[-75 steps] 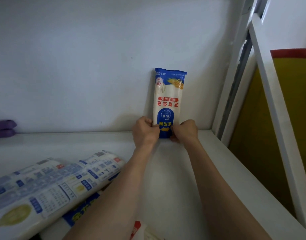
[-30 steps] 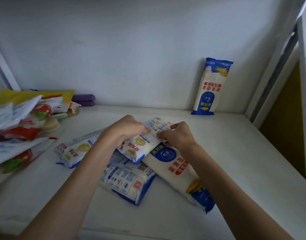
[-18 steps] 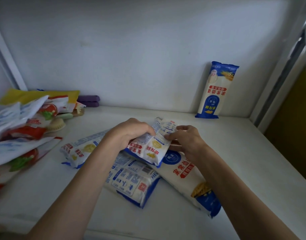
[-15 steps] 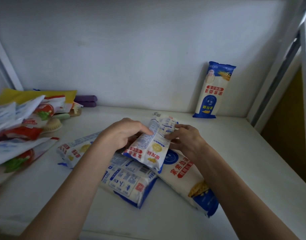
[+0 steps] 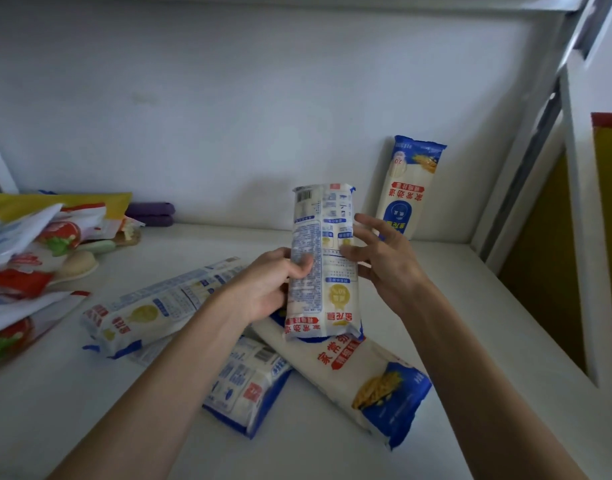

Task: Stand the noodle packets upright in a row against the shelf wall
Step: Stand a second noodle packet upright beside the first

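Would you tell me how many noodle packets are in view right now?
5: one upright against the wall, one held in the hands, three lying on the shelf. Others may be hidden underneath.

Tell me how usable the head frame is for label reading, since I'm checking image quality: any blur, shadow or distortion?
Head view: dim, soft light; the held packet shows slight blur, its small print unreadable, large red characters legible; it casts a faint shadow on the wall; wide-angle bending tilts the shelf frame at right; the standing packet looks sharp enough.
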Motion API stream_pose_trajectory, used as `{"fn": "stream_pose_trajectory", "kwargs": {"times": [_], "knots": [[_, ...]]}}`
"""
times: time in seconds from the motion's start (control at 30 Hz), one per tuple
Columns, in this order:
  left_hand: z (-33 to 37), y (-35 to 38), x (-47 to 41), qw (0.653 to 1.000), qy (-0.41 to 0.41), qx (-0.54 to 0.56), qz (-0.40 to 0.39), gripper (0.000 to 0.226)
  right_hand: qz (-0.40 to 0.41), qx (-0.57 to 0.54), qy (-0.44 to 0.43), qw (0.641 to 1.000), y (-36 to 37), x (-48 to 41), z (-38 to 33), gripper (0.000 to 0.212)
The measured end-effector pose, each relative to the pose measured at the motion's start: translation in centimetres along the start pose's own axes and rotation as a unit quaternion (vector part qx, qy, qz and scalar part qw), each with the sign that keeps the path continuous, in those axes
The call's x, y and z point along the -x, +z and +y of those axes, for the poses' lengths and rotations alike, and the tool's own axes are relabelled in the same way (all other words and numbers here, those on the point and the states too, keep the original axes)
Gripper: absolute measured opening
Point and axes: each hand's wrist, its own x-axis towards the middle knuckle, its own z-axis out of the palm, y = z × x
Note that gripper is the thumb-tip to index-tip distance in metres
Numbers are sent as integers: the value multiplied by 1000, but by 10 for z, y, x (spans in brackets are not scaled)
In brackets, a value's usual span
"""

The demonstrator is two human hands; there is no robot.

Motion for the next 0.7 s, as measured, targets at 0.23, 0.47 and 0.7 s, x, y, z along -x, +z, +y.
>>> {"fn": "stream_pose_trajectory", "kwargs": {"times": [0.23, 0.47, 0.7], "knots": [[-2, 15, -11, 990, 124, -23, 59, 30, -55, 86, 9, 995, -24, -2, -6, 43], [-4, 28, -21, 974, 203, -41, 92, 32, -89, 410, 34, 907, -33, -4, 6, 36], [-5, 26, -38, 953, 210, -205, 71, 44, 57, 438, -52, 895, -30, -18, 42, 18]]}}
